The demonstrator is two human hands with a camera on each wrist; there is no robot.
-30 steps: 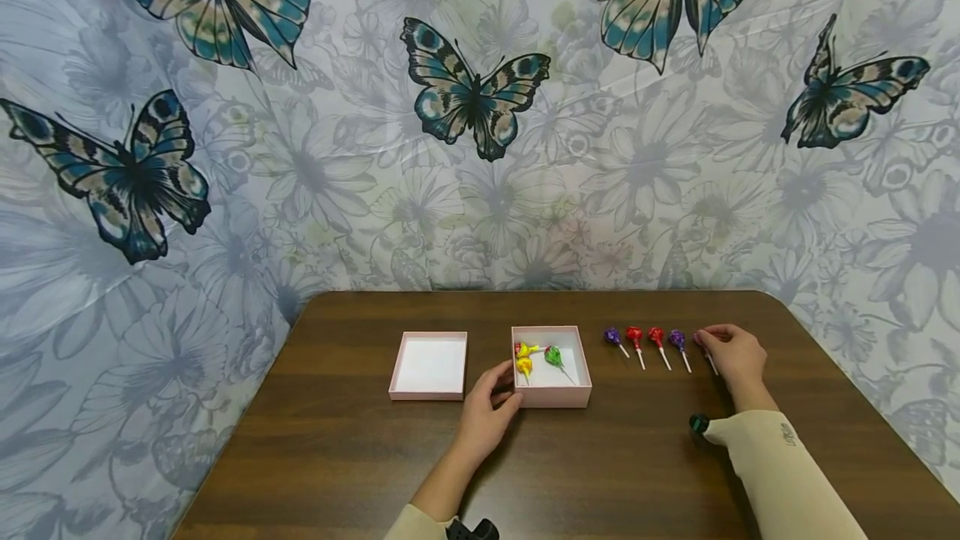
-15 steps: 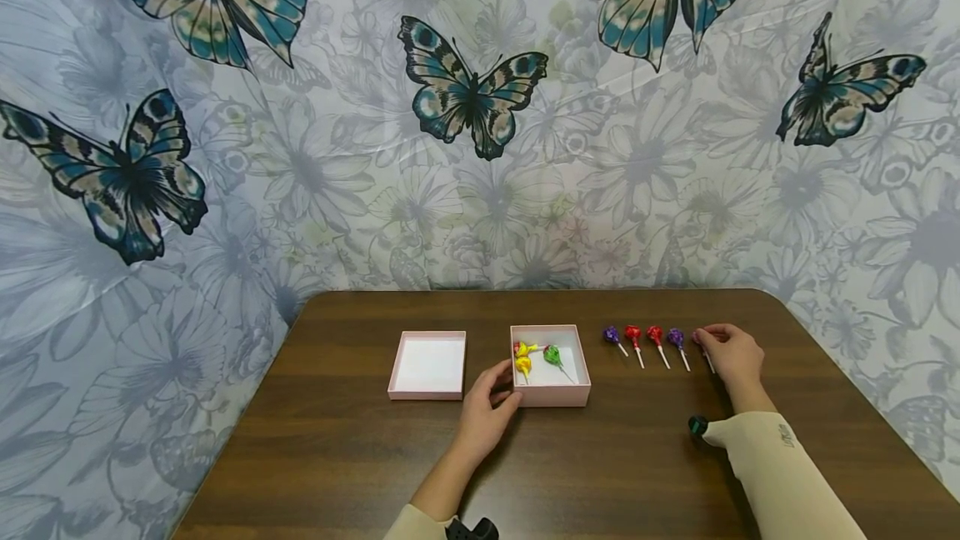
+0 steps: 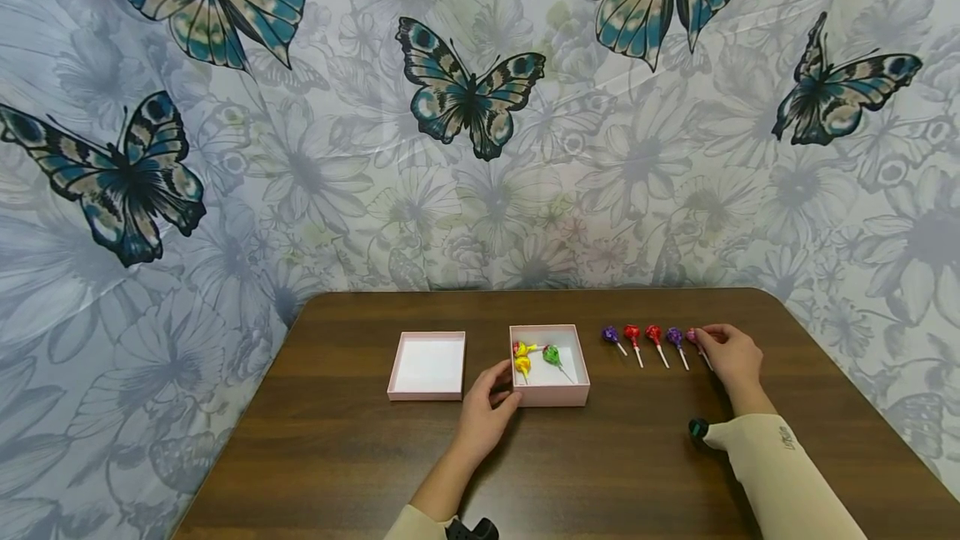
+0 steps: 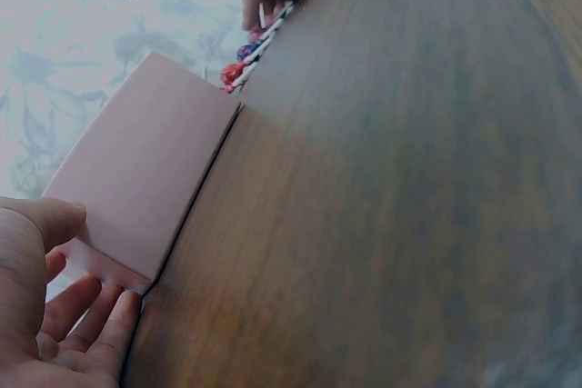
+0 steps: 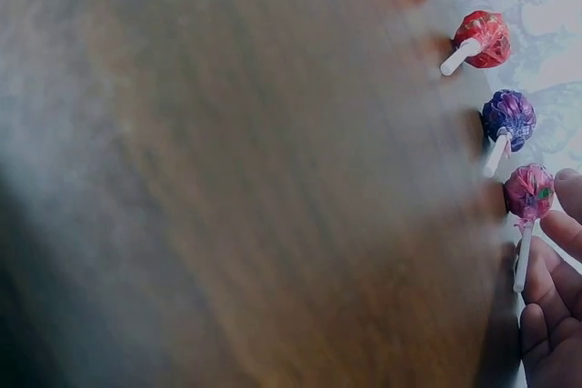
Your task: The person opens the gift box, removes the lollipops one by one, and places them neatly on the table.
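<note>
At the near left corner of an open pink box (image 3: 551, 396), my left hand (image 3: 483, 415) holds on, thumb on the front wall and fingers along the left side. Inside lie yellow lollipops (image 3: 522, 366) and a green lollipop (image 3: 552, 355), with a bit of red at the left wall. My right hand (image 3: 737, 361) is at the right end of a row of lollipops, beside a pink lollipop (image 5: 529, 192). Its fingers (image 5: 569, 193) are apart and loosely bent, close against the candy head and stick. Whether they press it, I cannot tell.
Left of the box lies a pink-rimmed lid (image 3: 427, 365), white inside up. The row also has a purple lollipop (image 3: 611, 333), two red lollipops (image 3: 632, 332) and another purple lollipop (image 3: 675, 336). A butterfly-patterned cloth (image 3: 480, 215) hangs behind the table (image 3: 337, 457).
The pink lollipop's head now shows more, just left of my right fingertips and nearer the purple lollipop. My left hand and the box keep their place; the view shifts slightly.
</note>
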